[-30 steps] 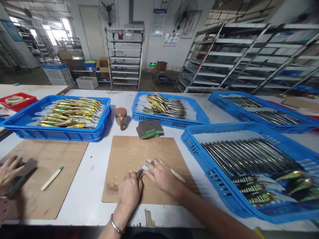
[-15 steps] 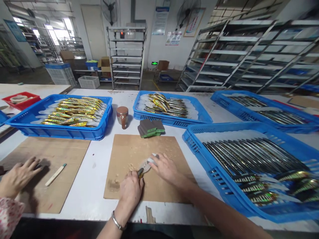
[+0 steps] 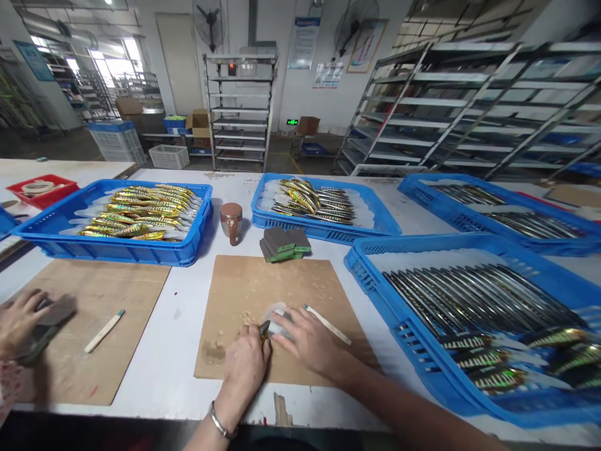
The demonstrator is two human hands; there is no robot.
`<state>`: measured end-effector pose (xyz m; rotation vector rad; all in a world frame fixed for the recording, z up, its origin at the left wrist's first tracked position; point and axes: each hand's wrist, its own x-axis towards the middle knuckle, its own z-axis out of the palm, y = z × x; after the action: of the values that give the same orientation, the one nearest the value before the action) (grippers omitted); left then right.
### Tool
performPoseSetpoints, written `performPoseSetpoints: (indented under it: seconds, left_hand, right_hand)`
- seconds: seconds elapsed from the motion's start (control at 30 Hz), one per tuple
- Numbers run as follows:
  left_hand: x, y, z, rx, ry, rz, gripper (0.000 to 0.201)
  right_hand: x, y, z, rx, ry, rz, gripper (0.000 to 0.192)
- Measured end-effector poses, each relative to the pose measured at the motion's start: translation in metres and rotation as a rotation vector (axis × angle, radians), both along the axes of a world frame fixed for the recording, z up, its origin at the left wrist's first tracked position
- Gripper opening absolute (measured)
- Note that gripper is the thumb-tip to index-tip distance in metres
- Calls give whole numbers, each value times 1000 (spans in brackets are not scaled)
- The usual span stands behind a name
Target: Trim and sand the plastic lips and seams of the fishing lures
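Note:
Over the cardboard sheet [image 3: 230,285], my left hand [image 3: 246,360] is closed around a fishing lure [image 3: 265,330], pressing it low to the board. Only the lure's dark and gold end shows beyond the fingers, with a translucent flap [image 3: 273,309] sticking out. In my right hand [image 3: 307,338] is a small grey-white piece [image 3: 280,321], held under bent fingers against the flap; its kind is unclear. Beside that hand lies a pale stick with a green tip [image 3: 331,326]. Behind the board is a stack of grey-and-green sanding blocks [image 3: 285,243].
Blue trays hold rows of lures: a left tray [image 3: 126,250], a middle tray [image 3: 305,227], a right tray [image 3: 375,294] and another at the back right. A brown-lidded cup [image 3: 231,222] stands between two. At left, another person's hand [image 3: 21,322] holds a dark block.
My right hand has moved slightly down and left with the grey-white piece, over the flap. The stick beside it has come into view. The other person's hand has shifted left with a block.

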<state>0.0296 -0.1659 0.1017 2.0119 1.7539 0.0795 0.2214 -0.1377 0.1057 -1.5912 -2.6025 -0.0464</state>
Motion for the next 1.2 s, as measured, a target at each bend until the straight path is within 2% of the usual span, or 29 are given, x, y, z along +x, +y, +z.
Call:
performPoseSetpoints:
  seconds: [0.13,0.3,0.47,0.6,0.67,0.77,0.87,1.07,1.2]
  left_hand:
    - [-2,1,-1,-15,-1,7,29]
    - [-5,3,-2,-20,-32,-5,29]
    - [-5,5,1,-56,-20,4,31]
    - [-4,5,3,-51,-12,-37,29]
    - [-3,5,4,-52,-9,-24,30]
    - [-2,4,5,-43,1,5,30]
    - [-1,3,4,-27,10,28,29]
    - [0,3,-3,-16,9,57,29]
    - [2,0,-5,10,28,43,28]
  right_hand:
    - [0,0,1,-11,-57,-145,37]
    - [-3,-9,2,43,30,90,43]
    - [-3,-12,7,49,0,22,40]
    - [-3,-19,10,15,23,135,44]
    - [2,-15,14,3,-1,100,40]
    - [13,-1,18,13,-69,-47,36]
    - [20,12,15,0,-30,-145,36]
    - [29,25,-7,-71,184,-167,36]
    - [34,36,-5,-54,207,-204,38]
